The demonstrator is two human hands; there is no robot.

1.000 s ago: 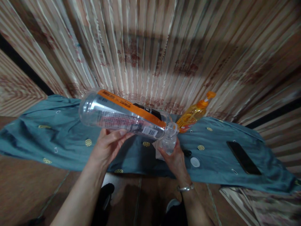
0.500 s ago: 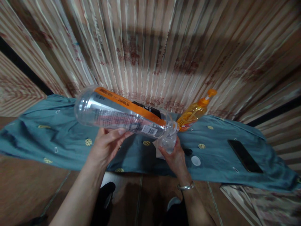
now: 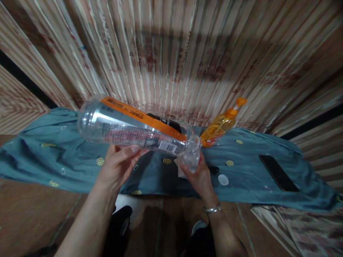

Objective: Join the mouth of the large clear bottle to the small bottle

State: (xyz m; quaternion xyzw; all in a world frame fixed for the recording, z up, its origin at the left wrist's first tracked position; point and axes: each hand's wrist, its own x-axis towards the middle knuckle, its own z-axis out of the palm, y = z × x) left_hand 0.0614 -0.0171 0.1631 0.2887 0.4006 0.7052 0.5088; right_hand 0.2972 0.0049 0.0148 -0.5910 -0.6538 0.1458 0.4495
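Note:
My left hand [image 3: 122, 162] grips a large clear plastic bottle [image 3: 128, 126] from below. The bottle lies tilted, almost level, its neck toward the right, with an orange, silver and black label. My right hand [image 3: 197, 175] holds a small clear plastic bottle [image 3: 191, 160] upright beneath the large bottle's mouth. The two mouths meet or nearly touch; I cannot tell which. Behind my right hand stands an orange pump bottle [image 3: 217, 126] with yellow-orange liquid low inside. A small white round lid [image 3: 223, 179] lies to the right of my right hand.
A teal patterned cloth [image 3: 80, 167] covers the narrow surface. On it lie a dark phone [image 3: 278, 173] at the right, a small black item [image 3: 213, 170] and a pale paper-like piece [image 3: 181, 170] by my right hand. A striped curtain [image 3: 166, 64] hangs behind.
The large bottle's base has shifted slightly left and its neck sits a little lower over the small bottle. Both hands keep their hold. The whole view has moved a little.

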